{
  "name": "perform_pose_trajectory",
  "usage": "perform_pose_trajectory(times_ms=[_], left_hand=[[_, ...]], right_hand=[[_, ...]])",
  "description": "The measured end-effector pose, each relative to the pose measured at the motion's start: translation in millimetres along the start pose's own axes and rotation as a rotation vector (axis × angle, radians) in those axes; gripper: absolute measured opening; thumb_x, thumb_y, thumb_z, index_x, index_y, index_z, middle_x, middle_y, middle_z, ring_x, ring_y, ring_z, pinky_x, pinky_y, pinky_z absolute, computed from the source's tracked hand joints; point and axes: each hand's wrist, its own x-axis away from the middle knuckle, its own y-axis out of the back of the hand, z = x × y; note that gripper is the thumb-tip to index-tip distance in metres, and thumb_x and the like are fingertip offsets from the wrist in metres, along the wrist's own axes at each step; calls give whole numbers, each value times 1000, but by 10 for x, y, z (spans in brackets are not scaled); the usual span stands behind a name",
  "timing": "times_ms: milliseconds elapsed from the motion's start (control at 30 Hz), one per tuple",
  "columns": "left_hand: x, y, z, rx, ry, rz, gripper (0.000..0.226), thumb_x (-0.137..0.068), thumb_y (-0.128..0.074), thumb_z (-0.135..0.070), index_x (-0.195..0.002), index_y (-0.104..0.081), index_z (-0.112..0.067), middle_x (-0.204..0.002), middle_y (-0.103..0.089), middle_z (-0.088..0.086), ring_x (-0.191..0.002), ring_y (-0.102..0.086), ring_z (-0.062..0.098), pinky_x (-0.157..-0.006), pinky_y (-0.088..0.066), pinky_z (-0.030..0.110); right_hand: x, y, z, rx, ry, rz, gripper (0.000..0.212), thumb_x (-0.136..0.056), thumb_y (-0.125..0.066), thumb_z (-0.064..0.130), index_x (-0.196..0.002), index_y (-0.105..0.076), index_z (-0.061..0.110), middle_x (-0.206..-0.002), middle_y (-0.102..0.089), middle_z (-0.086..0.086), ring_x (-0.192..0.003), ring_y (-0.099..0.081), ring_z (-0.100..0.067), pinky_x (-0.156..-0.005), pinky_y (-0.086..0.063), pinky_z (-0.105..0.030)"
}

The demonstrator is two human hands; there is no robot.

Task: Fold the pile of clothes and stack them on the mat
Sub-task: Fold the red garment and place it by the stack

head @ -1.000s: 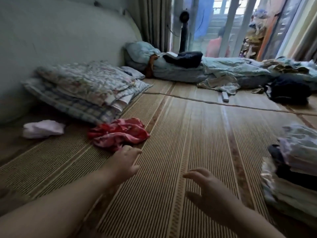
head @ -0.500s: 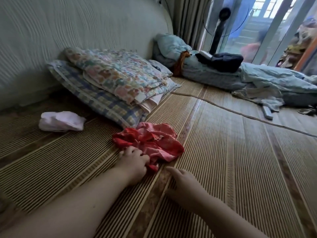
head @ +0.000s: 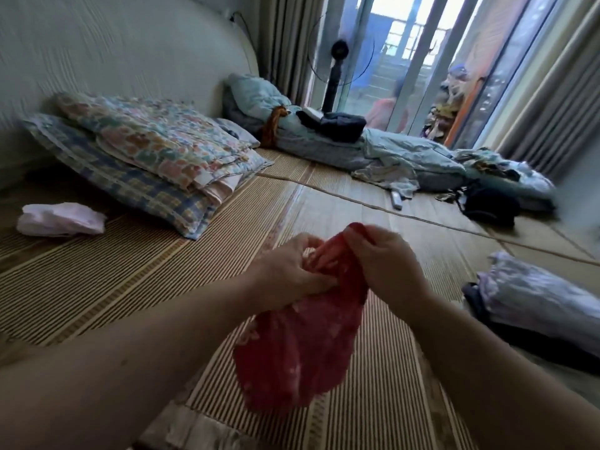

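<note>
We hold the crumpled red patterned garment [head: 302, 345] above the striped woven mat [head: 130, 287], left hand [head: 289, 271] and right hand [head: 386, 264] fingers pinching its top edge, probably to open it for folding.

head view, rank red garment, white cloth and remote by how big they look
1. red garment, largest, though being nearest the camera inflates it
2. white cloth
3. remote, clearly smallest, but also the farthest away

Red floral garment [head: 302, 349] hangs bunched above striped mat [head: 130, 274]
</note>
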Motion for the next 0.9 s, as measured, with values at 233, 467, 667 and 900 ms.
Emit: perform_pose_trajectory(times_ms=[233, 467, 667, 900], left_hand=[[220, -95, -537, -129, -83, -16, 19, -70, -62, -35, -72, -63, -16, -59, -56, -10, -53, -50, 6, -55, -39, 26], [296, -86, -767, -398, -70, 13, 21, -87, -64, -39, -76, -66, -21, -67, -60, -7, -58, -52, 2, -52, -38, 20], [390, -286, -827, -471, 151, 330, 16, -86, -66, -41, -95, -70, -28, -74, -66, -7, -62, -57, 6, -56, -44, 23], [412, -832, -1119, -177, -2, 464, 55, -77, -75, -35, -128, -52, -30, -116, -62, -4, -100, -66, 12, -91, -53, 34]], right_hand=[[350, 1130, 241, 183, 91, -297, 34, -91, -57, 36, -78, -65, 6, -64, -58, -3, -52, -46, -4, -57, -39, -24], [766, 1783, 244, -253, -136, -415, 22, -94, -57, 28, -73, -62, 22, -65, -60, 1, -56, -55, -13, -56, -42, -27], [917, 1866, 319, -316, -151, -248, 18, -94, -54, 25, -81, -66, 19, -70, -67, 0, -58, -62, -11, -60, -44, -29], [973, 1718, 427, -338, -128, -88, 16, -95, -54, 21, -83, -63, 14, -69, -65, -6, -56, -63, -18, -50, -51, -24]])
